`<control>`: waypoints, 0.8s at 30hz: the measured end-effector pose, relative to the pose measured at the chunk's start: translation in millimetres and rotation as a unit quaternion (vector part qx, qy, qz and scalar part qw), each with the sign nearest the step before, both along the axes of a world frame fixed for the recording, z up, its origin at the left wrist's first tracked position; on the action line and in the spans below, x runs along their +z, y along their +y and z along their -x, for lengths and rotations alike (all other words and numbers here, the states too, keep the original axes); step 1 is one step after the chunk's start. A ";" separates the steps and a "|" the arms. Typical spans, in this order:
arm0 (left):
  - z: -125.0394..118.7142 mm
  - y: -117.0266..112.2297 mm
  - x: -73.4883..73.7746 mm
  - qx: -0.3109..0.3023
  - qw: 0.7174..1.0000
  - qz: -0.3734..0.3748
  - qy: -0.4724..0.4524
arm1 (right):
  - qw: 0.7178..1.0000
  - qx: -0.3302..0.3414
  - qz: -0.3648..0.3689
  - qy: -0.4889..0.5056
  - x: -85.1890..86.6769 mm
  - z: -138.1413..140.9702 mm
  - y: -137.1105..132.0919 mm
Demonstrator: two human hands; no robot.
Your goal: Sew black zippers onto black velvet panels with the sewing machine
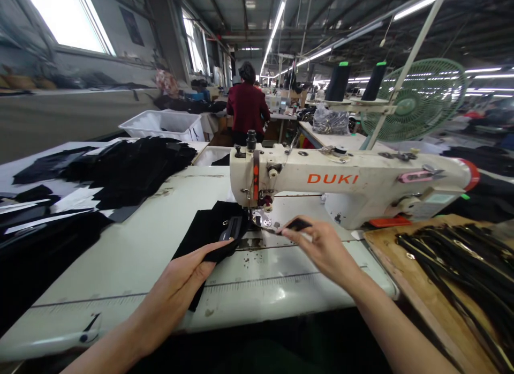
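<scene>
My left hand [187, 277] grips the near edge of a black fabric piece [204, 226], with fingers lying along its top. A dark zipper with a metal pull [231, 229] shows on this fabric, close to my fingertips. The far right part of the fabric reaches the presser foot [252, 216] of a white sewing machine [297, 173]. Right of the needle area, my right hand [323, 245] is closed on a slim dark tool [299, 224] whose thin tip points left toward the presser foot. Its exact kind is not clear.
Black fabric pieces [132, 165] are heaped at the left. Dark zipper strips [453, 256] lie on a brown board [385, 245] at the right. Behind the machine are a white bin [164, 125], thread cones [338, 83], a green fan [417, 101] and a person [248, 106] in dark red.
</scene>
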State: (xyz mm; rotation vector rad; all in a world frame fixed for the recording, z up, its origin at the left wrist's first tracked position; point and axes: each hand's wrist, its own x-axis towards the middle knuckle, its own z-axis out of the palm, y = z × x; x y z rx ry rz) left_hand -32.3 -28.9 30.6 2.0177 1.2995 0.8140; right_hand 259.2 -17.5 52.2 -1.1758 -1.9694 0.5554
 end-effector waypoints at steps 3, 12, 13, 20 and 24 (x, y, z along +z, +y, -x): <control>7.6 -2.6 -8.2 -0.042 0.996 -0.046 0.068 | 0.975 0.065 -0.103 -0.188 -24.4 32.9 -30.8; -9.2 -24.3 -40.0 -0.236 0.904 -0.252 0.252 | 0.960 -0.031 -0.217 -0.175 -82.5 60.8 -77.8; -10.7 -25.3 -41.8 -0.236 0.904 -0.250 0.254 | 0.959 -0.034 -0.223 -0.170 -82.4 60.7 -77.5; -10.8 -22.7 -44.3 -0.235 0.904 -0.252 0.254 | 0.953 -0.053 -0.258 -0.150 -89.2 64.2 -78.4; -12.2 -21.0 -38.1 -0.239 0.900 -0.258 0.257 | 0.952 -0.050 -0.259 -0.156 -90.6 64.7 -77.6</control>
